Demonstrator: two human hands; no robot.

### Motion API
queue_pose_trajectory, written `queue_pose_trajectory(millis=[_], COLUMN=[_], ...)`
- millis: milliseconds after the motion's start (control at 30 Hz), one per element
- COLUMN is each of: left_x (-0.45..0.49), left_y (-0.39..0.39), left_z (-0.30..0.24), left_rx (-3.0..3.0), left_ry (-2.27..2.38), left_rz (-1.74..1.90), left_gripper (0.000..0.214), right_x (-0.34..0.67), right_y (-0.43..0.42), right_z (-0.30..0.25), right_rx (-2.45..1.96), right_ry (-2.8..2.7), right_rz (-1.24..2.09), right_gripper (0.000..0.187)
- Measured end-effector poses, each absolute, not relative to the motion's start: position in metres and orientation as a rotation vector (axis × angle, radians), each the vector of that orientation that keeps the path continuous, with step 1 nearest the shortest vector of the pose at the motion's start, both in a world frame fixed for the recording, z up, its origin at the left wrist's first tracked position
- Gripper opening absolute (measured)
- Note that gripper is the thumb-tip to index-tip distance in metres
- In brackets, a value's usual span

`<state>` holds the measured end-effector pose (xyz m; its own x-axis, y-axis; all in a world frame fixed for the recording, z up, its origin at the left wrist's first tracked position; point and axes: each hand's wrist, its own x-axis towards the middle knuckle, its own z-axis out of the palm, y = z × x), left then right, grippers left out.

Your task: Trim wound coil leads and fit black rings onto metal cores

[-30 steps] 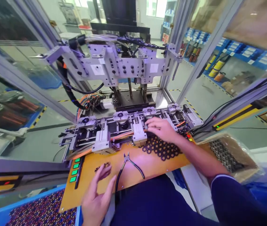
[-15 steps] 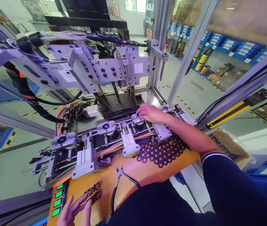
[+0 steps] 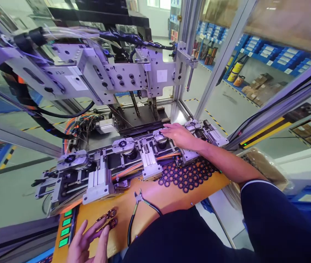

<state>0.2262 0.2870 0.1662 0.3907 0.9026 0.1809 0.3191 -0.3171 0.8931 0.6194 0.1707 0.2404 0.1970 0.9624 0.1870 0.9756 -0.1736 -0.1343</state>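
My right hand [image 3: 181,136] reaches over a round metal fixture [image 3: 159,136] in the machine's row. Its fingers are stretched out with the tips at the fixture's top; the palm side and whatever lies under the fingertips are hidden. My left hand [image 3: 89,239] is at the lower left, fingers spread, beside a few copper-wound ring cores [image 3: 110,213] on the orange table [image 3: 122,233]. The fingertips come close to or touch these rings. Black ring cores sit in the left fixture [image 3: 71,159] and the middle fixture [image 3: 122,144].
Side cutters [image 3: 139,199] with open jaws lie before me. Many dark ring cores [image 3: 185,179] are spread flat below the right fixtures. A metal gantry [image 3: 128,78] with cables hangs above. Green buttons [image 3: 65,231] line the table's left edge; a carton [image 3: 267,170] stands right.
My right hand has shifted slightly right, and its fingers look straighter over the fixture. My left hand stays by the wound rings. The view has tilted a little.
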Motion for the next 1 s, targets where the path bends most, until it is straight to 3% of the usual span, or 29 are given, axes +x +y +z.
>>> queue_pose_trajectory(millis=[300, 567, 833, 1000], left_x=[0.216, 0.218, 0.222, 0.240], left_y=[0.276, 0.263, 0.252, 0.243], left_z=[0.164, 0.165, 0.160, 0.168], left_rx=[1.888, 2.239, 2.390, 2.342], left_ry=[0.983, 0.743, 0.540, 0.389], left_rz=[0.864, 0.798, 0.738, 0.685], left_gripper=[0.065, 0.042, 0.027, 0.023], right_x=[0.614, 0.564, 0.460, 0.453], right_y=[0.174, 0.139, 0.033, 0.020], right_z=[0.236, 0.240, 0.158, 0.124], right_rx=[-2.214, -2.100, -2.091, -2.155], right_ry=[-1.861, -1.712, -1.591, -1.425], right_rz=[-0.179, -0.333, -0.203, -0.118], right_gripper=[0.050, 0.036, 0.018, 0.022])
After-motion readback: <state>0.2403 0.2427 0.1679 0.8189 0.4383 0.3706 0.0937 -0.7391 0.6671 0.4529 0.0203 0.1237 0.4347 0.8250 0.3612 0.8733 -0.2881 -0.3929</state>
